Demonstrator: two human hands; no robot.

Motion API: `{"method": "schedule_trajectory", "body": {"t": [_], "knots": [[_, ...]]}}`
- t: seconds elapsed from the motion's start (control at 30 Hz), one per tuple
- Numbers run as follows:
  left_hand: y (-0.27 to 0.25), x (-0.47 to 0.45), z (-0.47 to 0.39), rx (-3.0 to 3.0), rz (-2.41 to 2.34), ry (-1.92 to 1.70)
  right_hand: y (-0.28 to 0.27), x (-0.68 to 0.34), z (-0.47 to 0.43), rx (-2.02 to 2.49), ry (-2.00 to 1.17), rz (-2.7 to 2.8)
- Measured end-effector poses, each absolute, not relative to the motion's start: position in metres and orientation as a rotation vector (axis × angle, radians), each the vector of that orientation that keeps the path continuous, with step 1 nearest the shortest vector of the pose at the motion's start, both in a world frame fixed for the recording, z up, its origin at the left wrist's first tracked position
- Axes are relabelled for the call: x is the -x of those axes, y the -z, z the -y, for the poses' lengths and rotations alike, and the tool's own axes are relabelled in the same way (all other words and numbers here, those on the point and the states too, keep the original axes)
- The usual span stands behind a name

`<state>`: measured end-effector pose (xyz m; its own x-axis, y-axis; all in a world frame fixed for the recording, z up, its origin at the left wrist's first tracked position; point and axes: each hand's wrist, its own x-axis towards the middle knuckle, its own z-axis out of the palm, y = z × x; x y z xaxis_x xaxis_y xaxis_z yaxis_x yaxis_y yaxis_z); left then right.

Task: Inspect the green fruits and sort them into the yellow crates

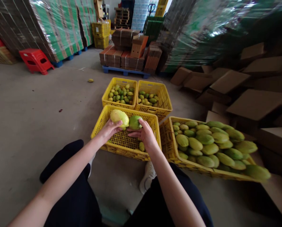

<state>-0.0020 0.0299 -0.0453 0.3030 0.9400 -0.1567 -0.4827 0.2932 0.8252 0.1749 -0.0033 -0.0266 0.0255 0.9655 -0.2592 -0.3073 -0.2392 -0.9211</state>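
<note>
My left hand (111,128) is closed around a large yellow oval fruit (119,118), which looks like a mango or small papaya. Close beside it, my right hand (144,134) grips a green fruit (134,122) of the same sort, its thumb on the right end. Both fruits are over a yellow plastic crate (156,126) with a perforated bottom. Inside that crate, a yellow-green fruit (141,146) lies at the right, partly hidden by my right hand and forearm.
Another crate (167,138) at right is heaped with green-yellow fruits. Two crates (105,94) (168,99) beyond hold smaller-looking fruits. One fruit (91,80) lies on the floor. A red stool (35,60), flattened cardboard on a blue pallet (125,72) and loose cartons (228,82) surround the area.
</note>
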Motion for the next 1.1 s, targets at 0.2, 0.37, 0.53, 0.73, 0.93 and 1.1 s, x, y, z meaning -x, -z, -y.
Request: {"method": "schedule_trajectory", "body": {"t": [0.2,0.37,0.53,0.73,0.93,1.1], "knots": [[0.04,0.005,-0.027,-0.735,-0.636,-1.029,0.023,-0.178,0.004,1.127,-1.301,0.816],[0.04,0.008,-0.025,-0.645,-0.609,-1.001,0.022,-0.177,0.007,1.16,-1.206,0.994],[0.043,0.009,-0.03,-0.407,-0.611,-1.04,0.025,-0.172,0.011,1.193,-1.225,0.985],[0.047,0.006,-0.035,-0.244,-0.689,-1.162,0.024,-0.163,0.015,1.057,-1.338,1.011],[0.053,0.003,-0.036,-0.13,-0.746,-1.162,0.026,-0.155,0.017,0.945,-1.47,1.031],[0.052,0.0,-0.034,-0.13,-0.765,-1.09,0.021,-0.155,0.021,0.959,-1.571,1.029]]}}
